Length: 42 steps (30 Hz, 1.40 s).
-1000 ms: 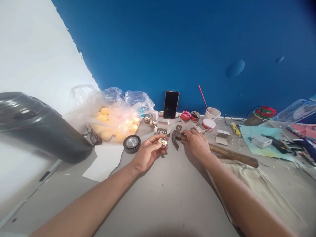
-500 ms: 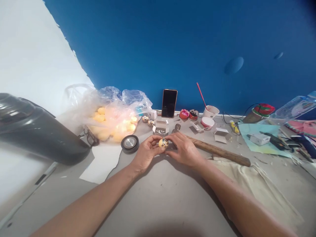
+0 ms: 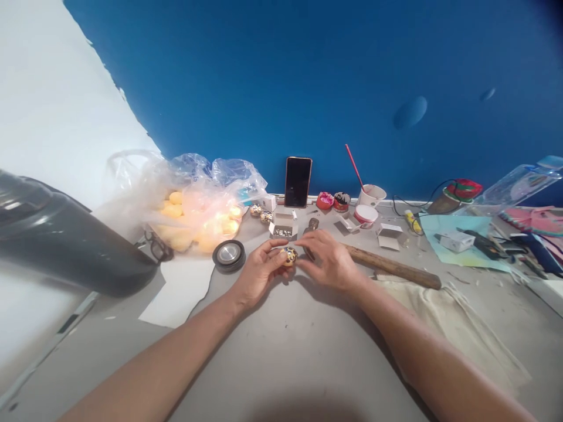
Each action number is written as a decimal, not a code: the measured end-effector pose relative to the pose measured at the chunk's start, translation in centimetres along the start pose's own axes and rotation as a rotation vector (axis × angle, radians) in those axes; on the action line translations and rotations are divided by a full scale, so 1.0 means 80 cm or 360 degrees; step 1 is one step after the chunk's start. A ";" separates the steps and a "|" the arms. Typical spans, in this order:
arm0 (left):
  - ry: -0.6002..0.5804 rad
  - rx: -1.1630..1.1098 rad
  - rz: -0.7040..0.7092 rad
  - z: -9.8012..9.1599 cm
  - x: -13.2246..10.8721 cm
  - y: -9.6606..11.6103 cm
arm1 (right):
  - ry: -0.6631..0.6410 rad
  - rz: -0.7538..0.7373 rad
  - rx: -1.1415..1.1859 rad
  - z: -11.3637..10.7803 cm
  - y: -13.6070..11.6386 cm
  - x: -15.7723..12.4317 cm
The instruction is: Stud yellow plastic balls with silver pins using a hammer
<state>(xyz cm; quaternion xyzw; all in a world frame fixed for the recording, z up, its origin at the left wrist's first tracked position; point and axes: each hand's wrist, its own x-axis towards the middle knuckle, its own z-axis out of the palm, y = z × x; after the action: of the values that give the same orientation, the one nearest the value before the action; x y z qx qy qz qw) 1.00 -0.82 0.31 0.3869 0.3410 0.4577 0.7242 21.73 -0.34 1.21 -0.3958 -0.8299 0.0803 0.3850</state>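
A small yellow ball (image 3: 289, 256) studded with shiny metallic bits sits between the thumb and fingers of my left hand (image 3: 259, 269), just above the table. Close to its right side is my right hand (image 3: 328, 261), thumb and fingers apart, with nothing visible between them. Beyond the hands stands an opened small white box (image 3: 284, 225) with many shiny little metal pieces in it. A hammer (image 3: 391, 265) with a wooden handle lies to the right, its head partly hidden behind my right hand. Two similar studded balls (image 3: 265, 216) rest behind the box's left side.
At left are a black round lid (image 3: 229, 256), a lit plastic bag of yellow balls (image 3: 176, 225) and a big dark cylinder (image 3: 65, 234). A phone (image 3: 298, 181) leans on the blue wall. Right: a paper cup (image 3: 373, 195), a cloth bag (image 3: 444, 328), tools on green paper (image 3: 461, 223).
The ball has turned in my left hand and shows more of its studded side. My right fingers have come away from it and spread. The whole view has shifted slightly.
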 end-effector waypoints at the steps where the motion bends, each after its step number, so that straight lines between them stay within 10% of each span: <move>1: 0.0021 -0.0015 -0.0013 0.000 0.000 0.000 | 0.0070 0.0032 -0.0073 -0.006 0.007 0.001; 3: 0.0058 -0.0033 -0.0050 0.000 0.001 0.001 | 0.0129 0.0237 -0.0309 -0.019 0.022 0.003; 7: 0.0091 0.0040 -0.0077 0.001 0.002 0.005 | -0.0382 0.0626 -0.0756 -0.031 0.040 0.004; 14: 0.0086 0.0050 -0.0037 -0.003 0.006 0.005 | -0.0697 0.0661 -0.0987 -0.021 0.041 0.010; 22: 0.0141 -0.0040 -0.0060 -0.003 0.007 0.006 | -0.0572 0.0673 -0.0835 -0.021 0.047 0.009; 31: 0.0161 -0.0149 -0.0054 -0.005 0.009 0.006 | 0.0042 0.0518 -0.0480 -0.030 0.030 0.023; 42: 0.0222 -0.0219 -0.0114 -0.006 0.008 0.008 | -0.0917 0.0278 -0.1002 0.002 -0.008 0.128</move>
<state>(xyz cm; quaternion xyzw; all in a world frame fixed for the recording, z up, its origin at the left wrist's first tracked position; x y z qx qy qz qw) 0.56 0.06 0.53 0.2910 0.3720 0.4798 0.7395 17.23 6.59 7.26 -0.5241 -0.8508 -0.0371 -0.0099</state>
